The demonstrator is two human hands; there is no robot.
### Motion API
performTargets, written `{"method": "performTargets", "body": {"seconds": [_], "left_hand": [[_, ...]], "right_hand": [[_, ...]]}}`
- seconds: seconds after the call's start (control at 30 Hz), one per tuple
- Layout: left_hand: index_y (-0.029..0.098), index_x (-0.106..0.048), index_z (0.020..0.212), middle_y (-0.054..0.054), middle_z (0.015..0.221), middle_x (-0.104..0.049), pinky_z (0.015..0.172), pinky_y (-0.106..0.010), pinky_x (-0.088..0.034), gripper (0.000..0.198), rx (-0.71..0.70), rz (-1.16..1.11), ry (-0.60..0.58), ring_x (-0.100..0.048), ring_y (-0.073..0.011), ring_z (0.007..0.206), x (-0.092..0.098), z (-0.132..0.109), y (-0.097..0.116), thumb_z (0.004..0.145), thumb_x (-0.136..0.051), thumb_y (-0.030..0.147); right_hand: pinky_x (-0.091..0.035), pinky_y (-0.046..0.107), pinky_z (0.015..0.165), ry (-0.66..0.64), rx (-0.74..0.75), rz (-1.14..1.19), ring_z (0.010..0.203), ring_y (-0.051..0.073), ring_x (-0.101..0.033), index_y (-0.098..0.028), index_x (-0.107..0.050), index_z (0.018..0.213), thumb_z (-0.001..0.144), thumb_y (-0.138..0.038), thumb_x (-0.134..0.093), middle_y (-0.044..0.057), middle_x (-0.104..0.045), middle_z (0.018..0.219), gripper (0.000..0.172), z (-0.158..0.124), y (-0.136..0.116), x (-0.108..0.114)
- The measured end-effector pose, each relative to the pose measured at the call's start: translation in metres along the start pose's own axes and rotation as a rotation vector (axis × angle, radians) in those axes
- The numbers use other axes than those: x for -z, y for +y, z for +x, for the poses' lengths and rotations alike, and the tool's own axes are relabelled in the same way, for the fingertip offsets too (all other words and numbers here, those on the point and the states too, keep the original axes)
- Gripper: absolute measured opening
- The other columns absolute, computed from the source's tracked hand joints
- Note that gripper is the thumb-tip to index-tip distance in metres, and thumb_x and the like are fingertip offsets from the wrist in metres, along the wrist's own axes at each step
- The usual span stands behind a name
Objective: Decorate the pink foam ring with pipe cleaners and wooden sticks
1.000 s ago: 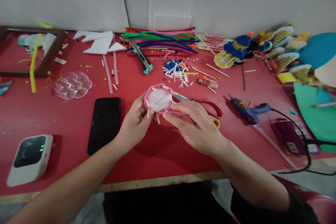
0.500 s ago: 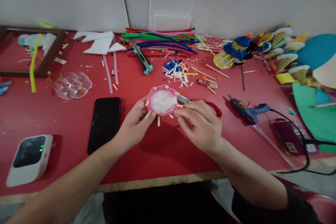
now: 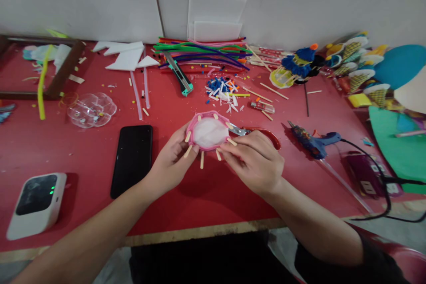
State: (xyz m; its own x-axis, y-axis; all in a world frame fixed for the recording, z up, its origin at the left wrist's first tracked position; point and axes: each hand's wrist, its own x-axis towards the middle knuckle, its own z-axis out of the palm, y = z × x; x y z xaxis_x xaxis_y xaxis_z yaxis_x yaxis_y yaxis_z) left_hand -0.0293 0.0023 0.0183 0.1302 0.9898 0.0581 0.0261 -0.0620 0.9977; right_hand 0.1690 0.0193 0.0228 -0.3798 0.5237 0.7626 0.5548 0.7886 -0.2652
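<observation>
A small round piece point(image 3: 209, 133) with a white base, a pink rim and several short wooden sticks around its edge is held above the table, tilted toward me. My left hand point(image 3: 173, 153) grips its left side, thumb at the lower left rim. On the right side, my right hand point(image 3: 254, 159) pinches the rim near a stick, fingers bent. Red-handled scissors point(image 3: 271, 135) lie behind my right hand, partly hidden by it.
A black phone point(image 3: 132, 159) and a white device point(image 3: 37, 206) lie to the left. Cutter point(image 3: 179, 75), pipe cleaners point(image 3: 203, 53) and cut scraps point(image 3: 222, 91) are at the back. At right are a glue gun point(image 3: 313, 142), its cable and a blue figure point(image 3: 299, 64).
The round piece has tilted more toward me and shifted slightly right, its sticks now showing longer at the front. Both hands keep their hold on it.
</observation>
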Motion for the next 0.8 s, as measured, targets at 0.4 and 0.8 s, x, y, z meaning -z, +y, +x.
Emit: {"method": "performTargets", "body": {"seconds": [0.4,0.8], "left_hand": [[0.021,-0.065,0.115,-0.010,0.121,-0.068,0.097,-0.036,-0.053,0.030,0.008,-0.019,0.018,-0.064,-0.0236,0.113,-0.0001,0.0010,-0.0008,0.088,-0.063,0.035],[0.022,-0.061,0.126,-0.011,0.132,-0.063,0.102,-0.038,-0.051,0.035,-0.119,0.178,0.063,-0.059,-0.0246,0.121,0.0016,-0.0024,0.0016,0.091,-0.057,0.028]], "right_hand": [[-0.049,0.032,0.068,-0.102,-0.030,-0.015,0.074,0.015,-0.057,-0.025,-0.073,0.095,0.084,-0.009,-0.064,0.002,-0.064,0.081,0.022,-0.0021,0.0024,0.0009],[-0.052,0.028,0.063,-0.010,-0.249,0.186,0.068,0.014,-0.061,-0.022,-0.056,0.078,0.083,-0.014,-0.066,-0.001,-0.063,0.072,0.014,-0.0037,-0.0052,-0.0056]]}}
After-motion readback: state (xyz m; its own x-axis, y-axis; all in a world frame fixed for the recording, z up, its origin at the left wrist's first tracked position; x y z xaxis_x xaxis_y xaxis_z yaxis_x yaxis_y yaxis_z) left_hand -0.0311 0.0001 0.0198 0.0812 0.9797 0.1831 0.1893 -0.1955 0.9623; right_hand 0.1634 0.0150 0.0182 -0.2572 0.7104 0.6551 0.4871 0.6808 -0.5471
